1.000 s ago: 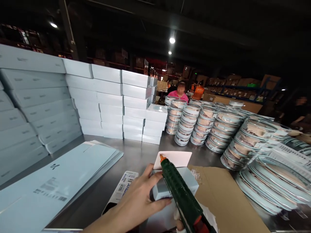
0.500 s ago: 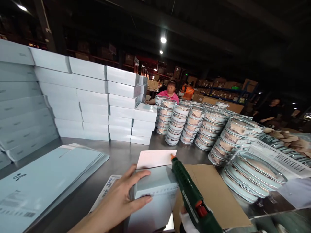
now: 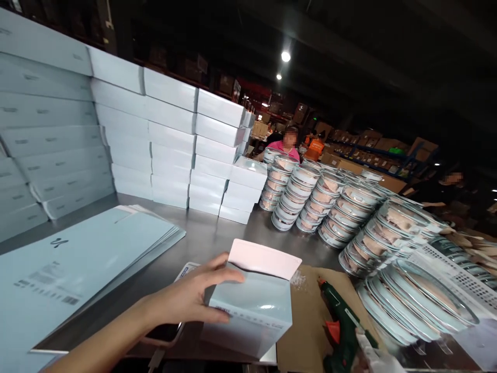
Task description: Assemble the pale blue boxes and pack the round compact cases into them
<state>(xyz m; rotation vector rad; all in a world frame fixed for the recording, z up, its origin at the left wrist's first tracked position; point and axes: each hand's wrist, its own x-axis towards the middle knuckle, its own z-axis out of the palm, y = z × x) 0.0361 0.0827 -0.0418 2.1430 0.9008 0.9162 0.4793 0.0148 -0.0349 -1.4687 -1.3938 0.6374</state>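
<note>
My left hand (image 3: 209,292) is closed around the left side of a pale blue carton (image 3: 252,295), thumb on the front and fingers over the top. The carton stands upright with its pinkish-white end flap (image 3: 264,256) raised at the back. To its right, a dark green glue gun (image 3: 339,311) with an orange-red trigger is over the cardboard sheet (image 3: 306,321), nozzle pointing away. My right hand (image 3: 373,352), white-covered and partly cut off by the lower edge, is closed at the gun's rear; its fingers are blurred and off the trigger.
Stacked pale blue boxes (image 3: 171,140) form a wall at the back left. Flat carton blanks (image 3: 93,264) lie on the left. Piles of round glass containers (image 3: 330,202) and glass lids (image 3: 411,295) stand on the right. A phone (image 3: 165,331) lies beside my left wrist. A person (image 3: 285,147) sits behind.
The glue gun has moved from the carton's flap to the right and down, over the cardboard. My left hand stays on the carton, which has turned slightly. The view has shifted left.
</note>
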